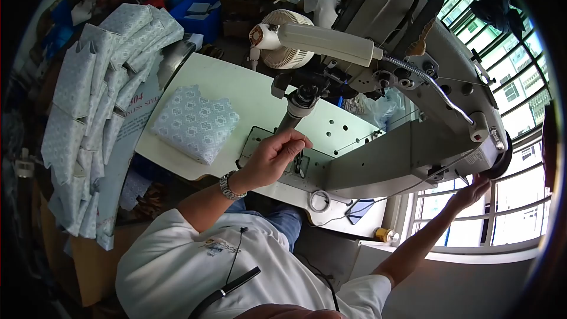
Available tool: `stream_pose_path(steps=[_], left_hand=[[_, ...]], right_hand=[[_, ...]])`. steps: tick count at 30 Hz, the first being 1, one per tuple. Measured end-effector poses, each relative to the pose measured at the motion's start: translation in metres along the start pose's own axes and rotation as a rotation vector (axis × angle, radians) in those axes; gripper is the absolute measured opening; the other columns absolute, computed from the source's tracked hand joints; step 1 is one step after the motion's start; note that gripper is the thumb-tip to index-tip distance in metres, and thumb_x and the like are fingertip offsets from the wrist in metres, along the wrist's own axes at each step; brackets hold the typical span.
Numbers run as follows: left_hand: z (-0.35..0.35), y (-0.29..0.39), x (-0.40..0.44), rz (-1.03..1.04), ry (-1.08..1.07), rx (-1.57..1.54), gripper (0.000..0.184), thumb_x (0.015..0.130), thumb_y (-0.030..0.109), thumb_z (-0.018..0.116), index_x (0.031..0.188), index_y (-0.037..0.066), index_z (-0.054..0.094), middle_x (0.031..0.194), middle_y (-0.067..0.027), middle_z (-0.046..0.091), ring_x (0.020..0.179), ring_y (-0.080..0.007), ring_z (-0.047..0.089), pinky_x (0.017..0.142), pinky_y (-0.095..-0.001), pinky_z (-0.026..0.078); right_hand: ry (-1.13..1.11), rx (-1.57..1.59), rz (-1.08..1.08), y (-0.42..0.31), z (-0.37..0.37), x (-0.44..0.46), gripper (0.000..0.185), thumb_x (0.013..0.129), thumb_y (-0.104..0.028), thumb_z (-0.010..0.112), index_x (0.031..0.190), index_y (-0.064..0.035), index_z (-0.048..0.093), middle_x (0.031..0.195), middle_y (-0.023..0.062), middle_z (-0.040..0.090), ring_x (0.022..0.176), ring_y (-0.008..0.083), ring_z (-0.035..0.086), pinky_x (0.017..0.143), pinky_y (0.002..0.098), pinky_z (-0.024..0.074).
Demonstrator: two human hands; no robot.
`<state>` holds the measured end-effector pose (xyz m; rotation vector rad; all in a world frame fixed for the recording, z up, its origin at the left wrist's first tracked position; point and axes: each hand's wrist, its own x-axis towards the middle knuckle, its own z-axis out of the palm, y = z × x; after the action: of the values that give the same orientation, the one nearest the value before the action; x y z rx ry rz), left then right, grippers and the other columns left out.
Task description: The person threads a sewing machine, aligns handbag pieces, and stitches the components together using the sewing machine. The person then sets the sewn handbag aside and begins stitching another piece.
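Observation:
My left hand (pixel 276 156), with a metal-banded watch (pixel 227 185) on its wrist, is closed beside the needle area of a large sewing machine (pixel 378 168). Its thumb and fingertips are pinched together; whatever lies between them is too small to make out. At the machine's right end, my right hand (pixel 471 194) grips the lower rim of the dark handwheel (pixel 503 156), its fingertips partly hidden. A folded, patterned pale grey fabric piece (pixel 198 124) lies on the machine table (pixel 177 91), left of my left hand.
Stacked patterned fabric pieces (pixel 97 91) stand at the left. A lamp-like white arm (pixel 325 41) and a small fan (pixel 289 38) hang over the table. Near its front edge are a white ring (pixel 319 201), a dark blue flat object (pixel 358 211) and a golden spool (pixel 387 235).

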<state>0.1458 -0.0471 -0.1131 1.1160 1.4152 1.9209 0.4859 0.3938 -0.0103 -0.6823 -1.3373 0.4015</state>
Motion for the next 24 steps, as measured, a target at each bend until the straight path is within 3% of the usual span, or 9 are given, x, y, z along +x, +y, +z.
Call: stream_pose_path(steps=[1,2,4,7,9,11,18,19,24], left_hand=[[0.0,0.001,0.003,0.053,-0.013,0.024,0.015,0.11,0.011,0.054,0.113,0.004,0.067,0.076,0.0068,0.051,0.063,-0.0014,0.04,0.057,-0.0201,0.035],[-0.001,0.002,0.005,0.107,-0.022,0.051,0.014,0.109,0.01,0.055,0.113,0.004,0.067,0.077,0.0065,0.053,0.064,-0.0018,0.041,0.058,-0.0204,0.036],[-0.001,0.002,0.004,0.155,-0.04,0.095,0.013,0.109,0.008,0.055,0.113,0.004,0.067,0.079,0.0062,0.055,0.065,-0.0021,0.041,0.058,-0.0207,0.037],[0.0,0.005,0.0,0.176,-0.09,0.136,0.013,0.107,0.006,0.057,0.113,0.004,0.068,0.084,0.0045,0.062,0.067,-0.0031,0.044,0.061,-0.0213,0.04],[0.001,0.008,-0.004,0.166,-0.119,0.135,0.012,0.107,0.005,0.058,0.113,0.003,0.068,0.087,0.003,0.066,0.068,-0.0038,0.047,0.062,-0.0218,0.042],[0.006,0.008,-0.011,0.17,-0.188,0.182,0.01,0.105,0.005,0.061,0.112,0.003,0.068,0.095,-0.0028,0.072,0.08,-0.0068,0.063,0.072,-0.024,0.05],[0.005,0.0,-0.02,0.22,-0.279,0.182,0.013,0.103,0.0,0.059,0.113,0.003,0.067,0.104,-0.0092,0.076,0.095,-0.0196,0.075,0.083,-0.0297,0.056],[0.001,-0.001,-0.022,0.2,-0.309,0.18,0.014,0.102,0.0,0.059,0.113,0.002,0.067,0.104,-0.0099,0.076,0.095,-0.0206,0.075,0.082,-0.03,0.057],[-0.005,0.004,-0.025,0.106,-0.403,0.214,0.013,0.103,0.001,0.059,0.114,0.002,0.066,0.103,-0.0112,0.076,0.093,-0.0212,0.076,0.08,-0.0308,0.057]], right_hand=[[-0.131,-0.264,-0.026,0.079,-0.031,-0.016,0.054,0.112,-0.046,0.046,0.144,-0.0041,0.059,0.125,0.0171,0.07,0.122,0.0303,0.064,0.098,0.0472,0.0538],[-0.346,-0.6,0.201,0.055,-0.033,-0.042,0.063,0.111,-0.053,0.042,0.153,-0.0068,0.052,0.134,0.016,0.068,0.116,0.0296,0.067,0.099,0.0502,0.0535],[-0.076,-0.389,0.329,0.021,-0.028,-0.038,0.068,0.109,-0.061,0.037,0.143,-0.0067,0.06,0.13,0.0146,0.07,0.105,0.0262,0.071,0.095,0.0471,0.0561],[0.082,-0.374,0.029,-0.061,-0.02,0.031,0.068,0.109,-0.063,0.038,0.126,-0.0038,0.067,0.122,0.0121,0.072,0.097,0.0242,0.073,0.083,0.0362,0.0592],[-0.098,-0.14,0.079,-0.086,-0.001,0.083,0.072,0.104,-0.068,0.045,0.122,-0.0021,0.068,0.111,0.013,0.073,0.092,0.0212,0.072,0.074,0.0356,0.056],[-0.423,-0.543,0.18,-0.056,-0.002,0.151,0.074,0.101,-0.071,0.049,0.123,-0.0023,0.068,0.109,0.014,0.074,0.097,0.022,0.073,0.077,0.0359,0.0613],[-0.13,-0.174,-0.154,-0.103,0.042,0.021,0.069,0.108,-0.06,0.037,0.131,-0.0003,0.064,0.128,0.0191,0.07,0.111,0.0318,0.074,0.086,0.0448,0.0662],[-0.007,-0.194,0.038,-0.089,0.041,0.018,0.069,0.11,-0.056,0.033,0.14,0.0008,0.057,0.133,0.0218,0.067,0.117,0.0329,0.071,0.087,0.0458,0.0663],[-0.105,-0.179,-0.074,-0.075,0.029,0.027,0.067,0.11,-0.057,0.037,0.14,0.0009,0.052,0.126,0.0238,0.068,0.111,0.0313,0.073,0.085,0.0424,0.0673]])
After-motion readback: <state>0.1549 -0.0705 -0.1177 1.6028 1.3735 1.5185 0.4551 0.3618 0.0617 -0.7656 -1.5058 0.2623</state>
